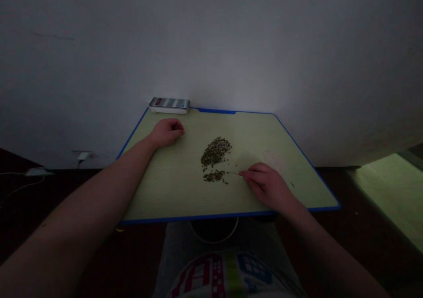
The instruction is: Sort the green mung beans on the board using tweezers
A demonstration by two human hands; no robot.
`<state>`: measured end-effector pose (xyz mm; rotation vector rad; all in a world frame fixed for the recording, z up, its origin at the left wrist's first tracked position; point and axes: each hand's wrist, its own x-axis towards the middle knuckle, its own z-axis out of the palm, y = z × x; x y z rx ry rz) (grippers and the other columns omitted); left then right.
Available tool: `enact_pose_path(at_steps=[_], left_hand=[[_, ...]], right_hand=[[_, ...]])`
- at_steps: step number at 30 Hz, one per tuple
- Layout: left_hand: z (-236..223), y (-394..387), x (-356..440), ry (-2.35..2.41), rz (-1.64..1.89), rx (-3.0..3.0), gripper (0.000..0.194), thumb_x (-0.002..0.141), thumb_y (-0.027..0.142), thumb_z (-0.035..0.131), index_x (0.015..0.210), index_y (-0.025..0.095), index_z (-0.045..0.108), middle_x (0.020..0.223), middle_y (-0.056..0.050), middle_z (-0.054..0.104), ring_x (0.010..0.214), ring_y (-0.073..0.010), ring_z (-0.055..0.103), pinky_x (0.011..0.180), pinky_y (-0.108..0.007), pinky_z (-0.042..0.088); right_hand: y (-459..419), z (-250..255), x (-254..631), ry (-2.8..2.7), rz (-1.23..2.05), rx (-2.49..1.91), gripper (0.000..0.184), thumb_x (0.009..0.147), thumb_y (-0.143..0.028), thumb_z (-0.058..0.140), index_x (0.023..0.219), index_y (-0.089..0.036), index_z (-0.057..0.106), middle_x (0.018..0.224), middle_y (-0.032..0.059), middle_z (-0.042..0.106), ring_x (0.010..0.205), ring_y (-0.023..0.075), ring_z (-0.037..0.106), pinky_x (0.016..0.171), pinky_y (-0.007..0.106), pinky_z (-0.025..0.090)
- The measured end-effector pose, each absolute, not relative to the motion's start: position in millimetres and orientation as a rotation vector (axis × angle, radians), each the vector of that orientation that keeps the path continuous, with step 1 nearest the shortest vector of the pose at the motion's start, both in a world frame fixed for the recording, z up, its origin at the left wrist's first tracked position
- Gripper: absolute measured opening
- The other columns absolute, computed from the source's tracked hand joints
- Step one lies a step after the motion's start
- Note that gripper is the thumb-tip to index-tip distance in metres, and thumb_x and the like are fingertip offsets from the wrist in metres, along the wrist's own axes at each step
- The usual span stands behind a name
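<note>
Small greenish beans or seeds lie on a pale table top in two groups: a larger pile (216, 150) and a smaller one (214, 176) nearer to me. My right hand (266, 185) pinches a thin pale stick (234, 173) between thumb and fingers. The stick's far tip reaches the right side of the smaller pile. My left hand (168, 131) rests on the table's left part, fingers curled in a loose fist, apart from both piles. Nothing shows in it.
The table (165, 192) has a blue rim. A phone (170, 103) lies on a white box at its back left corner, by the wall. A pale patch of fine bits (273, 159) lies right of my right hand. Below the front edge sits a round container (214, 241).
</note>
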<state>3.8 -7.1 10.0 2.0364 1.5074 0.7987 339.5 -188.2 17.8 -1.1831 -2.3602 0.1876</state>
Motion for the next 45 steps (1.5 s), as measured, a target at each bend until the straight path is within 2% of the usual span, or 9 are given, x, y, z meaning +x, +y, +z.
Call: enact_pose_path(at_steps=[21, 32, 45], left_hand=[[7.2, -5.4, 3.1, 1.497, 0.815, 2.026, 0.017, 0.064, 0.030, 0.061, 0.073, 0.016, 0.063, 0.064, 0.000, 0.059, 0.059, -0.0120, 0.049, 0.057, -0.025, 0.039], [3.7, -3.0, 0.7, 1.469, 0.818, 2.034, 0.019, 0.064, 0.032, 0.059, 0.074, 0.016, 0.063, 0.064, -0.001, 0.059, 0.060, -0.0125, 0.050, 0.058, -0.026, 0.039], [5.3, -3.9, 1.7, 1.481, 0.816, 2.047, 0.019, 0.065, 0.032, 0.060, 0.075, 0.016, 0.065, 0.067, -0.001, 0.060, 0.061, -0.0128, 0.050, 0.059, -0.026, 0.039]], right_hand=[[-196.5, 16.4, 335.2, -2.384, 0.147, -1.105, 0.029, 0.092, -0.016, 0.048, 0.109, -0.019, 0.071, 0.084, 0.0094, 0.066, 0.079, 0.0208, 0.059, 0.068, 0.034, 0.052], [-185.4, 14.1, 333.3, -2.342, 0.026, -1.255, 0.028, 0.092, -0.017, 0.047, 0.106, -0.019, 0.071, 0.086, 0.0099, 0.066, 0.078, 0.0214, 0.061, 0.069, 0.036, 0.052], [-189.6, 21.3, 329.3, -2.362, 0.195, -1.167, 0.028, 0.092, -0.016, 0.047, 0.106, -0.019, 0.071, 0.086, 0.0095, 0.066, 0.081, 0.0206, 0.059, 0.071, 0.035, 0.051]])
